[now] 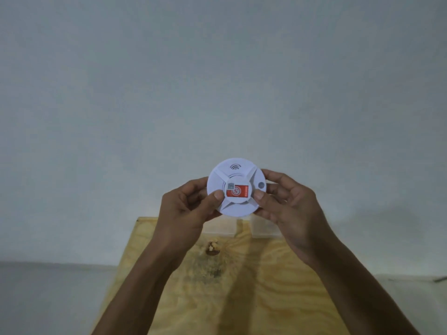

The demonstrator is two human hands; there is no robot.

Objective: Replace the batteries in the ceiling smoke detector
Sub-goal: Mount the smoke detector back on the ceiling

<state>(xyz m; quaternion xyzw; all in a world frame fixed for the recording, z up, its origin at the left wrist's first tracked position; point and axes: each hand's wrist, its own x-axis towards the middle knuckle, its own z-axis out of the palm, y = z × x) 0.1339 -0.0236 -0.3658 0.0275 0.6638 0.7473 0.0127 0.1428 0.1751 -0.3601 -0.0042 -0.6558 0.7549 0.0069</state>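
Both hands, left (pixel 187 209) and right (pixel 287 204), curl their fingers around the round white plastic smoke detector (pixel 236 187) against the pale ceiling (pixel 217 68), above a yellowish plywood board (pixel 242 286).

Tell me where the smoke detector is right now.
In the head view the smoke detector sits just below centre, held up between the left hand and right hand, in front of the pale surface and above the plywood board.

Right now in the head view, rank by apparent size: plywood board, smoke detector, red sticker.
1. plywood board, though partly hidden by arms and cut off by the frame
2. smoke detector
3. red sticker
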